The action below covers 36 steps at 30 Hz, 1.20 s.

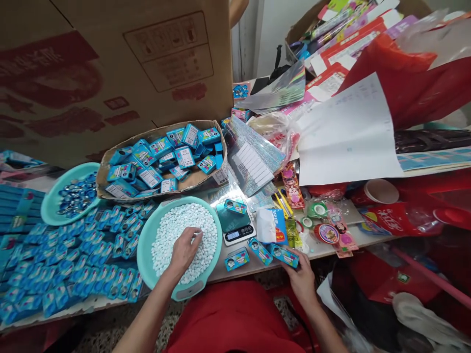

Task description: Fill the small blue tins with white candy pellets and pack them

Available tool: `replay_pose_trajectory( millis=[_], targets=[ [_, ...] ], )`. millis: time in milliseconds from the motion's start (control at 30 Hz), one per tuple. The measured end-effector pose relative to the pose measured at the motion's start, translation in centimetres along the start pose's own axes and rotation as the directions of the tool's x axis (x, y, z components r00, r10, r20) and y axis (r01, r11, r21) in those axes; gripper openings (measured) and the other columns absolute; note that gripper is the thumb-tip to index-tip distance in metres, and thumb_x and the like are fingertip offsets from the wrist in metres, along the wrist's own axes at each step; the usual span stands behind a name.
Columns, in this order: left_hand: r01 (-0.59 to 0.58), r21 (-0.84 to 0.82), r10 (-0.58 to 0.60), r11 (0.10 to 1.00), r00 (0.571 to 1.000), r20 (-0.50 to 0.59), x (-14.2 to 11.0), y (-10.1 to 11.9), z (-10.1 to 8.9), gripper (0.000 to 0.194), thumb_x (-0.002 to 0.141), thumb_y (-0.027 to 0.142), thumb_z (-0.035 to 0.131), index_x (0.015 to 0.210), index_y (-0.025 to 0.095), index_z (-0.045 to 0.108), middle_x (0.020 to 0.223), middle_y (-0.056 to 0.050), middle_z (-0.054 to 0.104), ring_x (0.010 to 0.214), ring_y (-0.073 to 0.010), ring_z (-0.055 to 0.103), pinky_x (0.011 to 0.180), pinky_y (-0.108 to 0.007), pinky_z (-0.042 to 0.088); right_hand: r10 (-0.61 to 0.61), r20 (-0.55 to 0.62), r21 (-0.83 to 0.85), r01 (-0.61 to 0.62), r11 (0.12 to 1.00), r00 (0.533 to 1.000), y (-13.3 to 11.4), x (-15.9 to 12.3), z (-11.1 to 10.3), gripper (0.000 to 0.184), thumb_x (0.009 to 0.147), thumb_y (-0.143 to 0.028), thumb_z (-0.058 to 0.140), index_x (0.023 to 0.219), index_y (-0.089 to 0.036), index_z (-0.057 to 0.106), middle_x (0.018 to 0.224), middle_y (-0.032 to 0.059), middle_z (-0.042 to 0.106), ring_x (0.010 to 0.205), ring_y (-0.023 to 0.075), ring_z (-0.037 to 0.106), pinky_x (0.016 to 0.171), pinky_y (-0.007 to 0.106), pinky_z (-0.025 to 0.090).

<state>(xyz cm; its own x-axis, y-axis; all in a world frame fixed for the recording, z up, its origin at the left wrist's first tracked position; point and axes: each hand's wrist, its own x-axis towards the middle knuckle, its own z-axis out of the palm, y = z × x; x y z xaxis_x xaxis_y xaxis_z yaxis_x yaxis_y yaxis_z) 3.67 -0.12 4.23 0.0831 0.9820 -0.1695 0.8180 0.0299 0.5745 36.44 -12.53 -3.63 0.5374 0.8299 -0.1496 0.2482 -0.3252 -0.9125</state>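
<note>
My left hand (186, 251) is over a mint-green basin (143, 245) of small white tablets (172, 220), its fingers bent together at the tablets; whether they pinch any is hidden. At the table's front edge, my right hand (302, 275) grips one end of a small blue box (284, 255). A second blue box (260, 251) lies tilted just left of it, and another blue box (237, 259) is farther left. Between basin and boxes stands a small digital scale (239, 234) with a lit display and a blue box (235, 206) on its pan.
Rows of blue boxes (81, 260) cover the left table. Behind the basin, a cardboard tray (158, 192) holds more boxes, beside a bowl of metallic pieces (47, 208). A large carton (110, 73) blocks the back. Tape rolls (319, 211) and a white sheet (348, 137) lie right.
</note>
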Motion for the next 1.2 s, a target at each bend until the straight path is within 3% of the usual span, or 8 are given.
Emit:
replay_pose_trajectory(
  millis=[200, 400, 567, 733, 867, 967, 1067, 1200],
  targets=[
    [0.027, 0.039, -0.027, 0.999, 1.000, -0.016, -1.0, -0.8, -0.1, 0.023, 0.084, 0.037, 0.042, 0.087, 0.022, 0.059, 0.092, -0.004, 0.063, 0.081, -0.0183, 0.062, 0.076, -0.031, 0.047, 0.000, 0.043, -0.079, 0.003, 0.997, 0.999, 0.0, -0.3, -0.2, 0.044, 0.067, -0.041, 0.066, 0.103, -0.019, 0.058, 0.104, 0.0092, 0.058, 0.102, 0.0270, 0.055, 0.093, 0.046, 0.042],
    [0.017, 0.059, -0.014, 0.998, 0.999, -0.053, -1.7, -1.5, -0.1, 0.023, 0.085, 0.034, 0.041, 0.091, 0.021, 0.059, 0.093, -0.004, 0.064, 0.081, -0.0184, 0.062, 0.077, -0.032, 0.047, 0.117, 0.029, -0.028, -0.116, 0.993, 0.993, -0.1, -2.0, -2.9, 0.053, 0.070, -0.043, 0.062, 0.115, -0.018, 0.051, 0.115, 0.0110, 0.050, 0.101, 0.0255, 0.057, 0.085, 0.042, 0.049],
    [0.053, 0.086, -0.046, 0.995, 0.996, -0.075, -2.3, -2.0, -0.2, 0.022, 0.085, 0.032, 0.041, 0.088, 0.022, 0.060, 0.091, -0.005, 0.064, 0.087, -0.0200, 0.061, 0.079, -0.032, 0.046, -0.052, -0.132, -0.202, 0.024, 0.979, 0.990, -5.2, -0.6, -4.3, 0.053, 0.072, -0.044, 0.064, 0.118, -0.018, 0.052, 0.114, 0.0108, 0.051, 0.089, 0.0228, 0.059, 0.084, 0.044, 0.048],
    [0.091, 0.017, -0.088, 0.996, 0.987, -0.131, -3.0, -2.0, -0.6, 0.021, 0.084, 0.032, 0.042, 0.087, 0.023, 0.061, 0.091, -0.004, 0.065, 0.090, -0.0198, 0.060, 0.080, -0.032, 0.046, -0.405, 0.076, -0.180, 0.412, 0.893, 0.911, -11.4, 4.7, 2.3, 0.054, 0.072, -0.042, 0.067, 0.119, -0.020, 0.052, 0.114, 0.0114, 0.053, 0.101, 0.0248, 0.053, 0.085, 0.041, 0.048],
    [0.145, -0.122, -0.160, 0.982, 0.979, -0.127, -3.4, -1.9, -0.4, 0.021, 0.082, 0.033, 0.043, 0.082, 0.023, 0.061, 0.088, -0.003, 0.065, 0.083, -0.0184, 0.060, 0.078, -0.031, 0.046, -0.430, 0.331, -0.124, 0.491, 0.862, 0.840, -12.2, 8.6, 10.2, 0.056, 0.065, -0.049, 0.069, 0.109, -0.018, 0.056, 0.108, 0.0120, 0.059, 0.103, 0.0291, 0.053, 0.085, 0.045, 0.046],
    [0.168, -0.275, -0.206, 0.947, 0.972, -0.116, -3.5, -1.5, -0.1, 0.019, 0.080, 0.035, 0.046, 0.080, 0.022, 0.060, 0.086, -0.003, 0.064, 0.086, -0.0198, 0.059, 0.082, -0.034, 0.044, -0.392, 0.394, -0.126, 0.471, 0.873, 0.832, -12.5, 9.5, 13.0, 0.044, 0.069, -0.054, 0.062, 0.093, -0.018, 0.060, 0.089, 0.0078, 0.064, 0.087, 0.0264, 0.058, 0.077, 0.043, 0.047],
    [0.278, -0.593, -0.388, 0.755, 0.919, -0.063, -3.3, -0.3, -0.5, 0.023, 0.077, 0.041, 0.055, 0.082, 0.020, 0.061, 0.089, -0.006, 0.065, 0.089, -0.0214, 0.059, 0.084, -0.035, 0.044, -0.485, 0.390, -0.080, 0.554, 0.829, 0.782, -15.3, 8.2, 12.5, 0.037, 0.075, -0.050, 0.061, 0.095, -0.019, 0.061, 0.089, 0.0067, 0.064, 0.086, 0.0238, 0.058, 0.077, 0.039, 0.046],
    [0.231, -0.973, -0.518, 0.020, 0.834, 0.188, -1.5, 2.7, -1.7, 0.047, 0.083, 0.058, 0.043, 0.101, 0.018, 0.061, 0.113, -0.010, 0.062, 0.100, -0.0198, 0.059, 0.084, -0.031, 0.046, -0.671, 0.470, -0.026, 0.769, 0.639, 0.574, -20.4, 5.0, 11.5, 0.029, 0.077, -0.041, 0.064, 0.101, -0.024, 0.063, 0.092, 0.0053, 0.064, 0.088, 0.0227, 0.057, 0.080, 0.037, 0.042]
  ],
)
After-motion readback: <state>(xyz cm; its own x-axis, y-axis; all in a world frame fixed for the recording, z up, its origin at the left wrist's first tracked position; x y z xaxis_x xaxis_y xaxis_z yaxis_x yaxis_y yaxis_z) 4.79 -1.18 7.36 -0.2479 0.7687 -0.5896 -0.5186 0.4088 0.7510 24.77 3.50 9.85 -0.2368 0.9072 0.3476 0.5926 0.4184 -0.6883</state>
